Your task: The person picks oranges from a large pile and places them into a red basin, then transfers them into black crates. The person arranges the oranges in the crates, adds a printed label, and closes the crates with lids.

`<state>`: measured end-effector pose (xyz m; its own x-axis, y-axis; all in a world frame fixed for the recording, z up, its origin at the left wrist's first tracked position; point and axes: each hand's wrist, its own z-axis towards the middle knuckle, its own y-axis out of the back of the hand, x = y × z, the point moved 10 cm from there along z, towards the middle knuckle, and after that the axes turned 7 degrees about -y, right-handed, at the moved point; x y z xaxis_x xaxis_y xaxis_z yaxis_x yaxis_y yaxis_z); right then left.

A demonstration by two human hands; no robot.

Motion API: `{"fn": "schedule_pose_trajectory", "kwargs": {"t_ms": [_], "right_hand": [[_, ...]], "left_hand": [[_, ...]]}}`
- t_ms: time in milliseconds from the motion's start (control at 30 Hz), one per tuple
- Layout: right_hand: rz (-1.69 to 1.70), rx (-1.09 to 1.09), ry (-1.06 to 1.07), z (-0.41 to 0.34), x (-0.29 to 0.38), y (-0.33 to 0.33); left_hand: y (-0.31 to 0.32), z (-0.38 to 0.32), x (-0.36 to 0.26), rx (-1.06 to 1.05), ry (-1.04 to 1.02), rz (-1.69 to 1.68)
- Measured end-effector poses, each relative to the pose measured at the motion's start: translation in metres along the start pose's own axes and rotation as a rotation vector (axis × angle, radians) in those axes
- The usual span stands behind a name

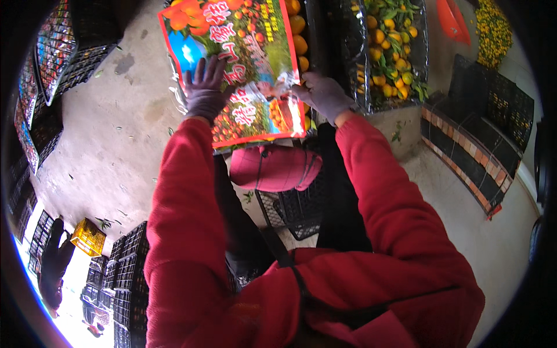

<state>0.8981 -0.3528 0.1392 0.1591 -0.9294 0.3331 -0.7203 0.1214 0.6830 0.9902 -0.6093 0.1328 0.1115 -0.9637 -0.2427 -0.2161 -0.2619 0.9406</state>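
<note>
A glossy printed cover sheet [256, 56], with a red border, pictures of oranges and large lettering, lies over a crate of mandarins [299, 45]. A row of the fruit shows along the sheet's right edge. My left hand [205, 89], in a pale purple glove, rests on the sheet's left part with fingers spread. The gloved right hand [324, 92] is at the sheet's right edge, fingers bent, thumb touching the border; whether it pinches the sheet cannot be seen. Clear plastic film [177, 89] sticks out along the left side.
To the right stands a plastic-lined crate [367, 65] of mandarins with leaves. Further right are a red basin [453, 21], a heap of small yellow fruit [494, 32] and a brick-edged structure [470, 152]. Stacked black crates [130, 269], a yellow crate [88, 237] and a person [54, 265] are at lower left.
</note>
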Motion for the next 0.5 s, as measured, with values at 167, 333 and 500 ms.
{"fn": "schedule_pose_trajectory", "kwargs": {"t_ms": [167, 333, 500], "right_hand": [[0.680, -0.354, -0.158, -0.099, -0.089, 0.037], [1.430, -0.055, -0.860, -0.104, -0.175, -0.108], [2.030, 0.135, -0.599, -0.068, -0.145, -0.182]], "left_hand": [[0.054, -0.034, 0.048, -0.410, -0.040, -0.173], [-0.079, -0.190, 0.165, -0.380, 1.196, -1.300], [-0.184, -0.210, 0.116, -0.008, 0.356, -1.166]]}}
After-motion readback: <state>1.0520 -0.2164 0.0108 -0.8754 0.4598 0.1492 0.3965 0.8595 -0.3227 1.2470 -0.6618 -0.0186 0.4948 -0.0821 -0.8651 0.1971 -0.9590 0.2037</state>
